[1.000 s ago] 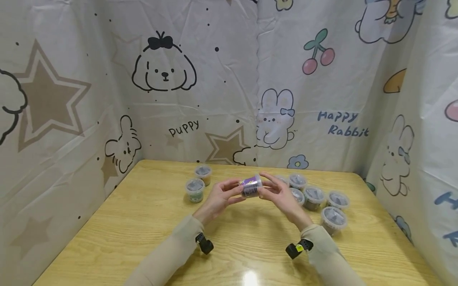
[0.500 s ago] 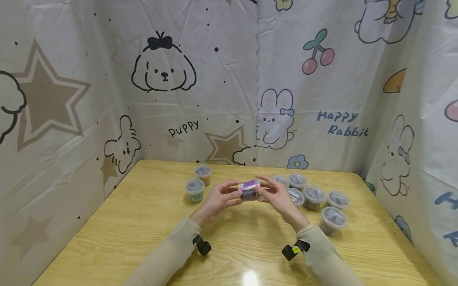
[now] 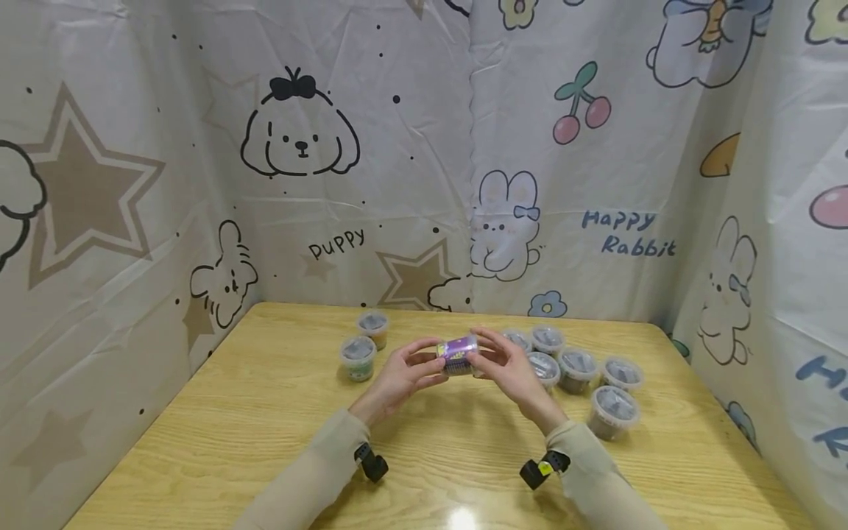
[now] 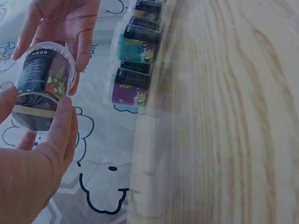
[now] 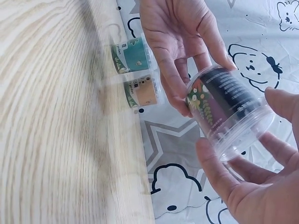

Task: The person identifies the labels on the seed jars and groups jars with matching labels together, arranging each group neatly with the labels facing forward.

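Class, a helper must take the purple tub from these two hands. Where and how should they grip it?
Probably around the middle of the round wall, from above. The purple tub is held up roughly on its side; the left hand and right hand hold it near opposite ends, leaving the middle exposed on top.

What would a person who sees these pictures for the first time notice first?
Probably the purple-labelled tub, held above the wooden table between the left hand and the right hand. Next, the cartoon dog with a black bow, on the cloth behind. Two lidded tubs stand on the table's left, a larger group on its right.
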`<state>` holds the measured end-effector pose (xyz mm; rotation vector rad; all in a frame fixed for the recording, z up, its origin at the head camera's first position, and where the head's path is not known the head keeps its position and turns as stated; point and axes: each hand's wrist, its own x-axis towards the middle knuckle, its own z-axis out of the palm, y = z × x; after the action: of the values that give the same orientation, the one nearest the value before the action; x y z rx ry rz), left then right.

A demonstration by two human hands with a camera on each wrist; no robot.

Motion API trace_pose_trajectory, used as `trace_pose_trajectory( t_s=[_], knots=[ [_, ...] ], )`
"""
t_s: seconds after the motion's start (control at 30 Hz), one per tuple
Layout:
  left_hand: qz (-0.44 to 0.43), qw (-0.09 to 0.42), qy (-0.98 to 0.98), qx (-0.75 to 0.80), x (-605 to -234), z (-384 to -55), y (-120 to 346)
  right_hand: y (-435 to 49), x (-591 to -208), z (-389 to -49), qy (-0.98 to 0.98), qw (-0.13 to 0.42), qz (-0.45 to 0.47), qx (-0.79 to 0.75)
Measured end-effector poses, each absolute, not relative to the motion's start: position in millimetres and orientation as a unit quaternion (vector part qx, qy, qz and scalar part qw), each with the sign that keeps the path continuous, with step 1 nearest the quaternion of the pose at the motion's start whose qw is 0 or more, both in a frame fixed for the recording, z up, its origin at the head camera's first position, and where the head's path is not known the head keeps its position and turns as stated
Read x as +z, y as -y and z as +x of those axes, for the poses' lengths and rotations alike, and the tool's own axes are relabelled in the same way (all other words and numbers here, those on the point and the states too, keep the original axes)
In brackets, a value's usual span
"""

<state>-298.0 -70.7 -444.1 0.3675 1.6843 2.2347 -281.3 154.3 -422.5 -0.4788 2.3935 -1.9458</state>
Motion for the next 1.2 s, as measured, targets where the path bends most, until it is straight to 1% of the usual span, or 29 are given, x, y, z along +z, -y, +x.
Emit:
trace_pose_trajectory(
  t_s=[0.3,0.47,0.77,0.93,1.1,1.2],
  knots=[
    [0.141,0.125,-0.61,0.769,-443.8,-297.3,68.4,-154.8,-419.1,-282.1,-0.763,0.035,-0.132,-0.631],
    [0.139,0.122,-0.612,0.769,-443.4,-298.2,68.2,-156.9,-417.5,-282.4,-0.76,0.039,-0.13,-0.635],
    [0.124,0.13,-0.601,0.779,-441.3,-297.5,68.7,-157.6,-421.4,-282.1,-0.748,0.031,-0.165,-0.643],
    [0.13,0.11,-0.62,0.766,-443.8,-297.7,69.9,-156.6,-421.1,-282.2,-0.743,0.04,-0.16,-0.648],
    [0.155,0.086,-0.642,0.746,-446.6,-297.9,71.7,-155.1,-419.9,-281.2,-0.742,0.049,-0.146,-0.652],
    [0.165,0.084,-0.641,0.745,-447.4,-298.1,72.0,-155.2,-419.9,-280.3,-0.74,0.052,-0.137,-0.656]
  ],
)
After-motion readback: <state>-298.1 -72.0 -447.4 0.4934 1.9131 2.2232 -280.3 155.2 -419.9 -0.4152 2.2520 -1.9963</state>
